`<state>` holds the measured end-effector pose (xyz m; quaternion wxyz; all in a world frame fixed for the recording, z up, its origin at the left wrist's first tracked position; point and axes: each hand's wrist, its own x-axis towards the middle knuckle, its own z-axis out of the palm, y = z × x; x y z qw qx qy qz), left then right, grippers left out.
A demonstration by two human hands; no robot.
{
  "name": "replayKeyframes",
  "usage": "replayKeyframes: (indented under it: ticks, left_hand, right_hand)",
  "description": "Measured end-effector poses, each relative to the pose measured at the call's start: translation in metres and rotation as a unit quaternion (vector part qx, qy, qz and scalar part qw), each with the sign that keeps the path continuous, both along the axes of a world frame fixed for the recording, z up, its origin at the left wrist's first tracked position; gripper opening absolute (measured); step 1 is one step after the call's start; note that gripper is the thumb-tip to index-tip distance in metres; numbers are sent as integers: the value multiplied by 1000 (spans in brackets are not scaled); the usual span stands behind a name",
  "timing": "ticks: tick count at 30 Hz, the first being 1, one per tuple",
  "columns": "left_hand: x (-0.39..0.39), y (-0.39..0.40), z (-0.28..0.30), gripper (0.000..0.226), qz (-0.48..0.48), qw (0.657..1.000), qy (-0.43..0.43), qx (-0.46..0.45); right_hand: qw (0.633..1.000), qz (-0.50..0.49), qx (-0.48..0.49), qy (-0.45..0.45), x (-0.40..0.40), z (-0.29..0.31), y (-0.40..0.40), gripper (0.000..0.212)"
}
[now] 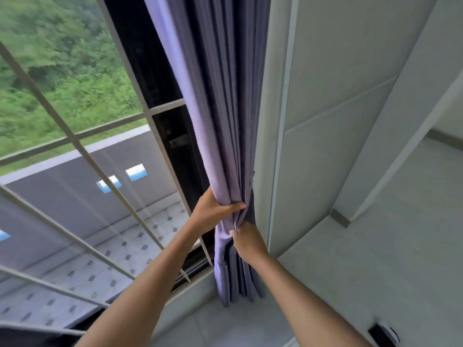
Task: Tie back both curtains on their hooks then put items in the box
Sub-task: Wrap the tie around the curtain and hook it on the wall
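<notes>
Head view, single entry: one lilac-grey curtain [218, 136], gathered into a tight column of pleats, hanging against the pale wall panel [325, 121] at the window's right edge and reaching down to the floor [375, 284]. Left hand [215, 209]: fingers wrapped round the window side of the curtain, thumb laid across the front folds, grasping the bundle at its narrowest point; judged purpose, to keep the cloth cinched so a tieback can go round it. Right hand [246, 240]: just below the left hand on the curtain, fingers pinching folds on the wall side, apparently drawing the pleats together or feeling behind them toward the wall. A dark sliver [252, 194] shows between curtain and wall panel just above the hands; it may be the tieback or hook, but it cannot be told. Left of the curtain: dark window frame [172, 126] with a small latch [179, 141], then glazing bars [75, 139] across a view of green hillside and a tiled terrace. Well to the right of the curtain, low on the floor: a small black object [382, 334], partly cut off, unidentified. Obstructions: the bunched pleats themselves hide whatever sits on the wall behind them. No second curtain and no box in view.
</notes>
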<state>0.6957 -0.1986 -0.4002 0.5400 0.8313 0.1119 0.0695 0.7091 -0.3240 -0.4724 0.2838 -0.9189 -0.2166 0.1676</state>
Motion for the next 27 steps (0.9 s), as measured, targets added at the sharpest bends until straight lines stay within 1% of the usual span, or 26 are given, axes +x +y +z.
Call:
replayKeyframes:
  ticks: [3,6,7,9,10,12,13,14,15,16,17,19,21,24,27]
  left_hand:
    - [5,-6,3,52,54,998,2,-25]
    - [7,-16,6,29,123,990,4,-61]
    - [8,-20,7,21,148,986,7,-70]
    - [10,-26,8,12,181,981,13,-76]
    - [12,-28,8,12,184,980,13,-72]
    - [17,-30,9,18,174,982,19,-71]
    - [19,-29,9,20,165,983,23,-71]
    - [20,-29,9,21,155,985,25,-68]
    - [22,-28,8,21,146,987,25,-66]
    - [22,-26,7,21,138,988,24,-65]
    - [22,-25,6,21,133,989,24,-66]
    - [20,-21,4,23,127,989,25,-68]
    - [18,-19,2,25,130,989,22,-69]
    - [14,-22,4,20,150,988,-5,-47]
    - [5,-27,3,26,132,990,-45,-8]
  right_hand:
    - [1000,-2,7,14,8,7,-2,25]
    - [999,-27,22,8,11,12,-3,24]
    - [998,-48,48,-2,11,13,-4,22]
    - [984,-118,132,-32,10,13,-8,18]
    - [972,-157,171,-43,10,12,-11,29]
    - [950,-191,239,-63,15,13,-18,75]
    - [947,-182,260,-52,20,14,-21,96]
    - [947,-162,277,-22,24,18,-23,110]
    - [945,-135,297,16,28,23,-24,115]
    - [942,-106,313,52,33,27,-25,112]
    - [944,-78,311,74,37,30,-25,104]
    - [958,-53,268,93,44,28,-23,82]
    - [964,-49,245,86,46,19,-20,68]
    - [964,-50,255,58,45,1,-12,50]
    - [965,-53,255,34,44,-12,-6,41]
